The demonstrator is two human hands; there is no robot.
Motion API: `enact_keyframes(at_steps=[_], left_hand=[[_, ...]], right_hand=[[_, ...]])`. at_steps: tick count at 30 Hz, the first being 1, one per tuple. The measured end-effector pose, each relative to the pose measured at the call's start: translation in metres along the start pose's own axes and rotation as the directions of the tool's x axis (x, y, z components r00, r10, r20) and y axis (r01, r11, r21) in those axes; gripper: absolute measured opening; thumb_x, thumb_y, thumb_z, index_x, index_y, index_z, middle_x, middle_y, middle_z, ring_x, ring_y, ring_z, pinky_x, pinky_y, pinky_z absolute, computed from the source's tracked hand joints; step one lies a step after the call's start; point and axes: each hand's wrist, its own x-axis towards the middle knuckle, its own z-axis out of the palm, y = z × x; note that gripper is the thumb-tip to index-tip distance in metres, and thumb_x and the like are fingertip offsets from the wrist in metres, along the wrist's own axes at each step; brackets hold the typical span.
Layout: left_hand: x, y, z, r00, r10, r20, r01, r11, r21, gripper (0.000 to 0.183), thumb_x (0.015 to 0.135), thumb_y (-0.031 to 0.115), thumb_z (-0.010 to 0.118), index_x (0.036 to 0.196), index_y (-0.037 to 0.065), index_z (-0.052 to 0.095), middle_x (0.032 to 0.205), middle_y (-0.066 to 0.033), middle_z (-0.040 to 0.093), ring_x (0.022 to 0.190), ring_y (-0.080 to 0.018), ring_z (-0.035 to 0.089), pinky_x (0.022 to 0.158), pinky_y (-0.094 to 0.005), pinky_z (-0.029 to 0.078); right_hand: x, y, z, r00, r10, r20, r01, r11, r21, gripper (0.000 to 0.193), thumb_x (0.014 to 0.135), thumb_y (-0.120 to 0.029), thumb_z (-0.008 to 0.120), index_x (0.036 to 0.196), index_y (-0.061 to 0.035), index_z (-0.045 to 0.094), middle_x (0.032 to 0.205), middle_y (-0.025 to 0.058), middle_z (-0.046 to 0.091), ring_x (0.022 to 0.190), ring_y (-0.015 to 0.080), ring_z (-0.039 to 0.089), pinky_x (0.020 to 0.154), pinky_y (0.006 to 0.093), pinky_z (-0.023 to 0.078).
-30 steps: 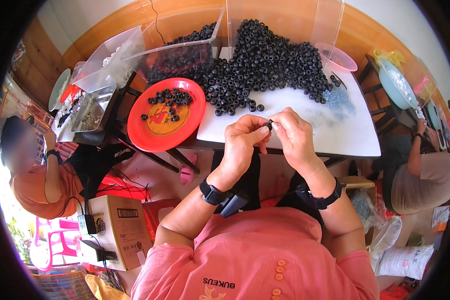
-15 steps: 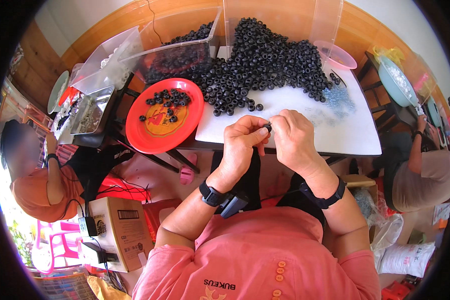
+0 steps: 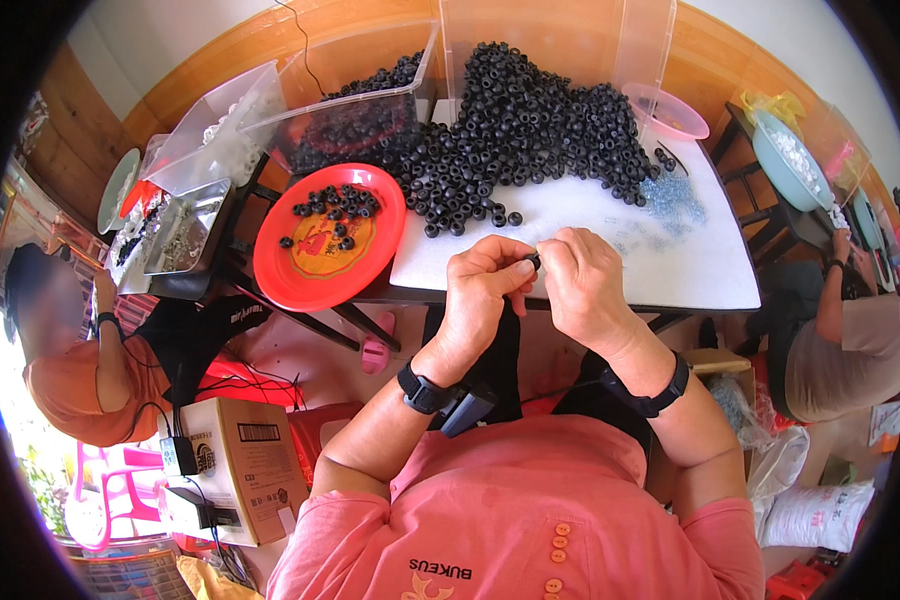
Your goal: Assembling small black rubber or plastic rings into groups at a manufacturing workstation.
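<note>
By the near edge of the counter [image 3: 685,272], left hand [image 3: 477,287] is pinching a black bead [image 3: 534,261]; right hand [image 3: 584,287] is bunching at it, can't tell its grip. Steady pinching is probably helping.

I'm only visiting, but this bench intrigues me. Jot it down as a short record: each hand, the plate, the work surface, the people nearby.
Left hand: pinching a small black piece
Right hand: fingertips at that piece; exact grip hidden
Red plate: left of the white work surface, holding some black pieces
White work surface: large black heap toward the far side; small bluish bits right of it
People nearby: one at left in orange, one at right
</note>
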Motion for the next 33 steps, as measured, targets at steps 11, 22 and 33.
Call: enact_keyframes(at_steps=[11,22,33], left_hand=[[-0.002,0.010,0.002,0.998,-0.066,0.014,0.067,0.991,-0.119,0.013,0.091,0.001,0.061,0.099,-0.008,0.064,0.085,-0.0118,0.067,0.071,-0.0177,0.065,0.056,-0.0273,0.054],[-0.023,0.026,-0.010,0.989,-0.125,0.074,0.114,0.984,0.134,0.019,0.094,0.009,0.059,0.090,-0.008,0.068,0.073,-0.0118,0.067,0.059,-0.0153,0.062,0.046,-0.0237,0.046],[-0.025,0.031,-0.022,0.887,0.434,0.158,-0.392,0.526,0.754,0.008,0.081,0.004,0.069,0.088,0.001,0.069,0.083,-0.0094,0.066,0.076,-0.0240,0.059,0.067,-0.0350,0.048]], right_hand=[[-0.004,-0.013,0.010,0.990,0.122,-0.069,-0.124,0.992,-0.023,0.028,0.066,-0.011,0.071,0.085,-0.0063,0.051,0.078,0.0100,0.051,0.071,0.0293,0.055,0.061,0.0407,0.045],[-0.002,-0.018,0.006,0.999,0.029,-0.044,-0.023,0.992,0.123,0.026,0.065,-0.011,0.072,0.077,-0.0070,0.049,0.071,0.0085,0.053,0.061,0.0282,0.057,0.054,0.0397,0.045],[0.010,-0.027,0.019,0.943,0.206,0.260,-0.182,0.977,-0.114,0.013,0.070,-0.010,0.069,0.078,-0.0044,0.061,0.073,0.0119,0.063,0.062,0.0305,0.065,0.057,0.0395,0.051]])
